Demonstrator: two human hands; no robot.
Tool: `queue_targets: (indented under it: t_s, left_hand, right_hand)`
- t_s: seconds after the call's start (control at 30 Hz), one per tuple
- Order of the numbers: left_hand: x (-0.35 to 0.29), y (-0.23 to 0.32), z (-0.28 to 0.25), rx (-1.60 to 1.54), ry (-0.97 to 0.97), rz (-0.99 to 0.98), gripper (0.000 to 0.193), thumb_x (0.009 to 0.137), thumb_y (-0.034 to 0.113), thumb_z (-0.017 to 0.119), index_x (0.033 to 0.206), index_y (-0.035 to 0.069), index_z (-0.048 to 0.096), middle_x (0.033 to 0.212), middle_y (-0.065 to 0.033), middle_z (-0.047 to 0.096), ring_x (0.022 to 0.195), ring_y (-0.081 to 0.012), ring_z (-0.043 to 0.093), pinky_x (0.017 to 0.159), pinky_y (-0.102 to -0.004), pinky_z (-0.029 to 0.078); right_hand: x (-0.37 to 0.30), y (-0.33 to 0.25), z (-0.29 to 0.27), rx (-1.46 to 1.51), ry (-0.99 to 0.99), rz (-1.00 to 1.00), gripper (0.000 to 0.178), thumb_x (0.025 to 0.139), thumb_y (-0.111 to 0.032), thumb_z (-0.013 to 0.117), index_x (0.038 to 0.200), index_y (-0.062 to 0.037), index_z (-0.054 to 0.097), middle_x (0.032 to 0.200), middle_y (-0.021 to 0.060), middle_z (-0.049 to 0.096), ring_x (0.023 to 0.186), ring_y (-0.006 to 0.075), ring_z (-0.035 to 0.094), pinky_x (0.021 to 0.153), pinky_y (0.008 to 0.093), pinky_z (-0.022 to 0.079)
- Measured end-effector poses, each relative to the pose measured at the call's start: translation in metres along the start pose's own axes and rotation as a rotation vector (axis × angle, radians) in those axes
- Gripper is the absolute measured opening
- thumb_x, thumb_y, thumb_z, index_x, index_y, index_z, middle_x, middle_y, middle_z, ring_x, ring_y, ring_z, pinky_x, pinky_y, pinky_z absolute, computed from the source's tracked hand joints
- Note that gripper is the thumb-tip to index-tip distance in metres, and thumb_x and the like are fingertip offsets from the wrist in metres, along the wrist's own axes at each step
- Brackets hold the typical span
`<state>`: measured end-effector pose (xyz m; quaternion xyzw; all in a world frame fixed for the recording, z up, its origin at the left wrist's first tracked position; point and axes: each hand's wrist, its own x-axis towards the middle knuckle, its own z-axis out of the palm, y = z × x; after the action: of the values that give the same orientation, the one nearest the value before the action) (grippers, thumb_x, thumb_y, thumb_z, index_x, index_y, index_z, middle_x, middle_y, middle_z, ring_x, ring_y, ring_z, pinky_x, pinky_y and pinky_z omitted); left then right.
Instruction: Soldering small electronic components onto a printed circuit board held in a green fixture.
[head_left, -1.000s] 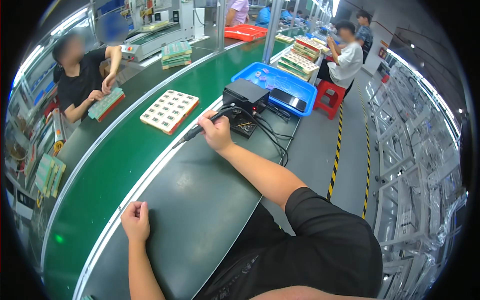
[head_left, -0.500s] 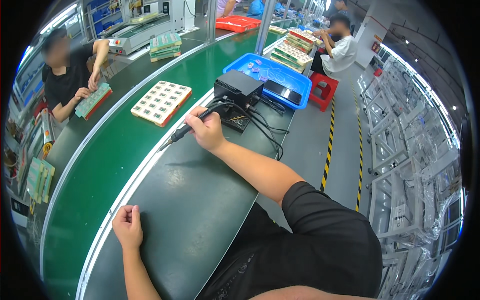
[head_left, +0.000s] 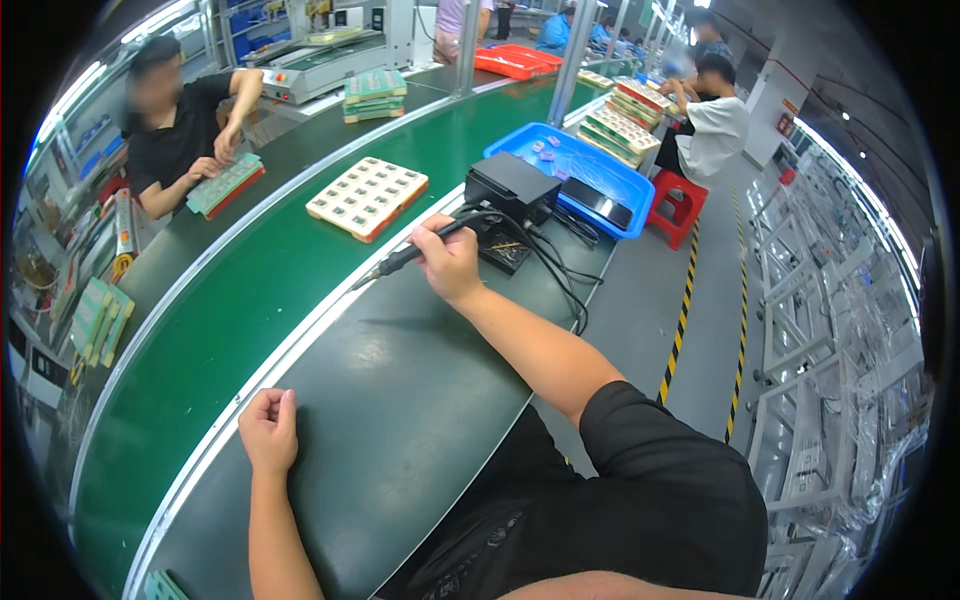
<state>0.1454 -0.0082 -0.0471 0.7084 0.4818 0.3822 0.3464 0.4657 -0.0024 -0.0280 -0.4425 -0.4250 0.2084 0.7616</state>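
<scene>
My right hand (head_left: 448, 262) grips a black soldering iron (head_left: 405, 259) like a pen. The metal tip points left and down, close to the white edge strip of the green conveyor belt (head_left: 250, 310). My left hand (head_left: 268, 430) is a loose fist with the thumb up, over the dark bench (head_left: 390, 400) beside that strip; nothing shows in it. A cream and red tray (head_left: 368, 198) with rows of small dark parts sits on the belt ahead. Behind my right hand stand a black soldering station box (head_left: 512, 185) and a small black holder (head_left: 503, 250) with cables.
A blue tray (head_left: 635, 185) holding a phone and small purple parts stands beyond the station. Across the belt, a person works on a green board (head_left: 228, 185). A green piece (head_left: 165, 585) shows at the lower left edge. A red stool (head_left: 677, 205) stands right of the bench.
The whole view has shifted, so the scene lies farther right. A green piece has come into sight at the lower left. My right hand keeps the soldering iron; the left stays closed.
</scene>
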Motion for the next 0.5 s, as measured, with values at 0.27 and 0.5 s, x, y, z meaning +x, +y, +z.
queue_targets:
  t_s: [0.27, 0.5]
  left_hand:
    - [0.003, 0.001, 0.006, 0.119, 0.028, 0.115, 0.018, 0.080, 0.019, 0.065, 0.076, 0.002, 0.063, 0.059, -0.0047, 0.058, 0.053, -0.0111, 0.052, 0.053, -0.0256, 0.042]
    - [-0.002, -0.005, 0.010, 0.003, 0.007, 0.022, 0.017, 0.081, 0.019, 0.065, 0.077, 0.003, 0.063, 0.057, -0.0033, 0.057, 0.051, -0.0086, 0.049, 0.050, -0.0242, 0.040]
  right_hand:
    - [0.007, 0.008, -0.015, -0.024, 0.000, -0.003, 0.018, 0.084, -0.011, 0.055, 0.069, -0.0023, 0.060, 0.062, 0.0001, 0.056, 0.054, 0.0069, 0.051, 0.048, 0.0214, 0.041]
    - [0.004, 0.012, -0.015, 0.027, -0.040, 0.011, 0.016, 0.084, -0.008, 0.055, 0.070, -0.0010, 0.059, 0.062, 0.0017, 0.054, 0.051, 0.0068, 0.047, 0.048, 0.0204, 0.038]
